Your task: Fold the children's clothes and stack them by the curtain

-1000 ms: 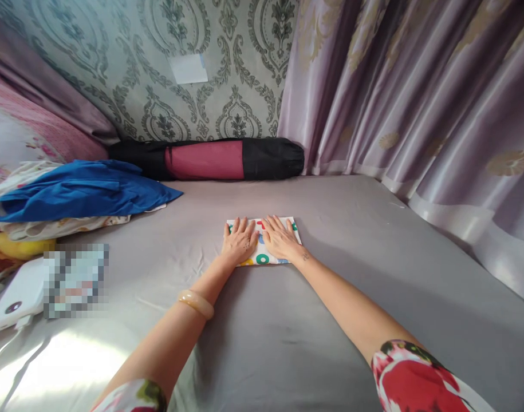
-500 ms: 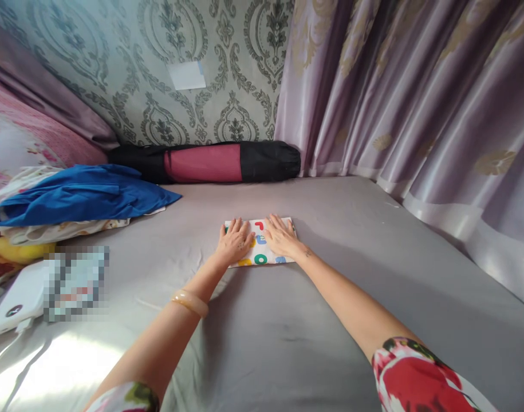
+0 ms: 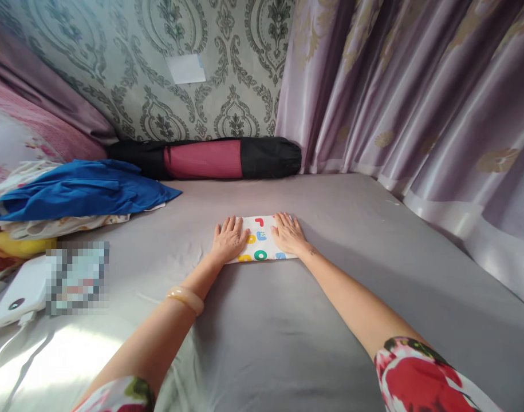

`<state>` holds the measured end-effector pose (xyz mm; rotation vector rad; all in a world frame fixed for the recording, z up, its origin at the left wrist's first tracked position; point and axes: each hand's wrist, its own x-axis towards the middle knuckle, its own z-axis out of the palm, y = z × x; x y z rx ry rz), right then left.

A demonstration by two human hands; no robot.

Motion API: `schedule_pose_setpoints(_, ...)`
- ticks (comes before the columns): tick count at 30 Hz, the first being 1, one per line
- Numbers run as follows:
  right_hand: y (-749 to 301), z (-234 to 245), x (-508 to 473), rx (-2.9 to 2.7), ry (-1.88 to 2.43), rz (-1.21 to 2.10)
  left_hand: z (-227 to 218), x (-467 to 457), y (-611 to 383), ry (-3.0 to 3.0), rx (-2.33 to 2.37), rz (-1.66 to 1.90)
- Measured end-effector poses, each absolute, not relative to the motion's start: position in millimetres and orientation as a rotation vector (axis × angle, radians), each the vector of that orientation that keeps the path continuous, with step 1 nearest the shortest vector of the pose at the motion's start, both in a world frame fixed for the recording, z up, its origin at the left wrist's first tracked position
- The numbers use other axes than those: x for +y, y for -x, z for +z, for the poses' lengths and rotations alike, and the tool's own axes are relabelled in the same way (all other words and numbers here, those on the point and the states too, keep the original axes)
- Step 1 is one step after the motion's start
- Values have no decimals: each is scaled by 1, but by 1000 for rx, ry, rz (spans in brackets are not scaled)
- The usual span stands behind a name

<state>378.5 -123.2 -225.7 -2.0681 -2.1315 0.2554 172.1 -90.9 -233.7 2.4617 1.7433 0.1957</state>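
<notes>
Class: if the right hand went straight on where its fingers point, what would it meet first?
Past the printed cloth, across the grey sheet, the right hand would probably meet the long black-and-pink bag by the wall, though depth is hard to judge.

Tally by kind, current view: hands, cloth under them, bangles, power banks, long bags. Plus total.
Hands: 2 (left hand, right hand)
Cloth: 1
Bangle: 1
Power bank: 1
Long bag: 1
Total: 6
</notes>
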Motion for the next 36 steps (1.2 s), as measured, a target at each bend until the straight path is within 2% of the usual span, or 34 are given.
schedule_pose_setpoints(4,-382,-219,-129,-2158,2053,332,-224,-98,-167,-2441,1724,132)
schedule_pose_setpoints(9,-383,-224,-146,-2208,1974,193,-224,-121,-162,-2537,1683,188)
schedule_pose_setpoints(21,-382,-226,-149,-2216,1986,177,-231,-128,-160,-2476,1682,325)
schedule_pose_setpoints(28,-332,-214,-147,-2157,1947,129,-233,-132,-156,-2429,1717,520)
schedule_pose_setpoints(36,-307,-227,-143,-2138,1942,209,-233,-132,-156,-2408,1752,463)
